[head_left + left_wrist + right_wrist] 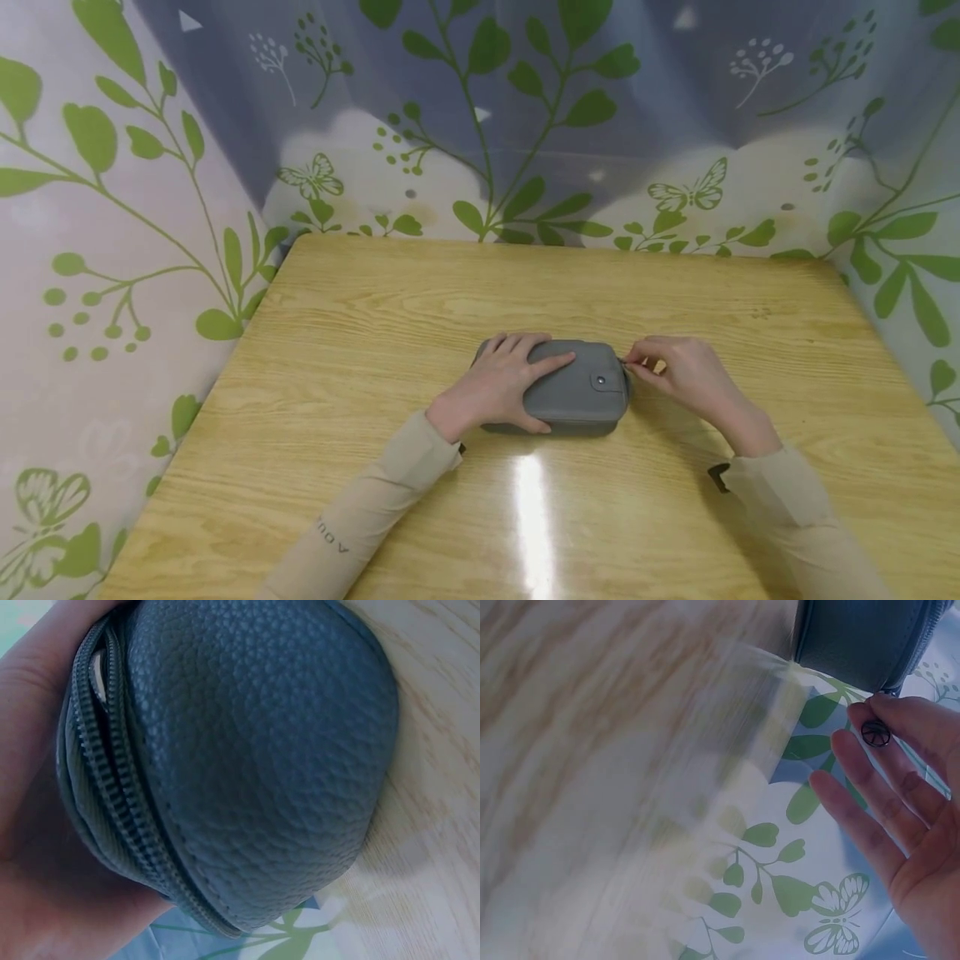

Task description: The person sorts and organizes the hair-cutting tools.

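Grey zip case [573, 390] on table [360, 350], hands holding, zipper part open

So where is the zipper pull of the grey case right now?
In the head view it sits at the right end of the grey case, pinched by the right hand, while the left hand holds the case's left end on the wooden table.

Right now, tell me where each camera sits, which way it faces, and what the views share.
Head: worn on the head, looking forward and down at the wooden table; both sleeved forearms show, left hand on the grey zip pouch, right hand pinching at its end.
Left wrist: close against the pouch; only the palm shows.
Right wrist: looks past the fingers to the pouch's end.
All three views share the pouch and table.
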Demonstrator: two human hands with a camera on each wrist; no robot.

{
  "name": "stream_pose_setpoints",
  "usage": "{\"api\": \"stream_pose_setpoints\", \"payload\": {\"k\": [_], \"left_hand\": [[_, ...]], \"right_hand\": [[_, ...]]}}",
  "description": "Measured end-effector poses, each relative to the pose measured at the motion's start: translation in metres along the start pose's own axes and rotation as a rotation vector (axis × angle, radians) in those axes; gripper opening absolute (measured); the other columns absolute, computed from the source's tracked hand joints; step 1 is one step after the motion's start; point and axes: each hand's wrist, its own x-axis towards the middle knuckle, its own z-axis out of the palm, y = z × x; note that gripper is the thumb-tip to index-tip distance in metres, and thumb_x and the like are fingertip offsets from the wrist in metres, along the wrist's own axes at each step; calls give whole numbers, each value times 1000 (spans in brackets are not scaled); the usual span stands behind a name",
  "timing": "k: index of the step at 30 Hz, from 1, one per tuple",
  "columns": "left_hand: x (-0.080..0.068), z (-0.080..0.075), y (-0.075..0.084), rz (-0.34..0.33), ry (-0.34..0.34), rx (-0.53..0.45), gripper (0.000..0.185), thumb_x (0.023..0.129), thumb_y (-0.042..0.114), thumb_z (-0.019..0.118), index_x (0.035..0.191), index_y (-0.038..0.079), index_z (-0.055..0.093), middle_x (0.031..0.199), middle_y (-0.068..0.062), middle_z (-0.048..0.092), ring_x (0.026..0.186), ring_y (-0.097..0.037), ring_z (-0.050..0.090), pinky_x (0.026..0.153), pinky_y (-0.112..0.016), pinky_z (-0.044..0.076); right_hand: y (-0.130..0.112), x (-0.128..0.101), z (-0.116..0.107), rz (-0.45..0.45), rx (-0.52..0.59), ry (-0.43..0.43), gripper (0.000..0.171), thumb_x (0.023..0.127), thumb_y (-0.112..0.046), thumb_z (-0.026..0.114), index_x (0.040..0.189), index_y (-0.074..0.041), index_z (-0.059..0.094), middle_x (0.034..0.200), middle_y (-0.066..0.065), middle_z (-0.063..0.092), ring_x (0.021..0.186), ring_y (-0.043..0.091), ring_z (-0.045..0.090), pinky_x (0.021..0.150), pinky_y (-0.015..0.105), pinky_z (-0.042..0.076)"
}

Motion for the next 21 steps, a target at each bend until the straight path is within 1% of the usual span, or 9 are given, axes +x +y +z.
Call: {"api": "stream_pose_setpoints", "payload": {"k": [6,13,21], "left_hand": [[0,-1,0,1,0,-5,105,73,63,83,160,32,32,162,-9,29,145,-29,34,119,-51,26],[-1,-1,0,4,1,-10,105,74,63,83,160,31,32,162,-10,29,146,-30,33,119,-53,25],[0,0,-5,12,31,0,104,73,64,83,159,31,34,161,-9,31,145,-30,35,119,-53,27]], "right_hand": [[-2,-1,-1,5,-3,-22,16,80,-2,81,85,-16,74,79,-3,73,63,10,66,52,28,50],[-4,-5,2,-6,-4,-11,17,81,1,80,86,-13,72,78,-1,72,61,10,65,53,27,52],[-4,0,1,37,21,-51,15,83,-1,77,86,-14,71,78,-2,71,62,10,65,54,29,52]]}}
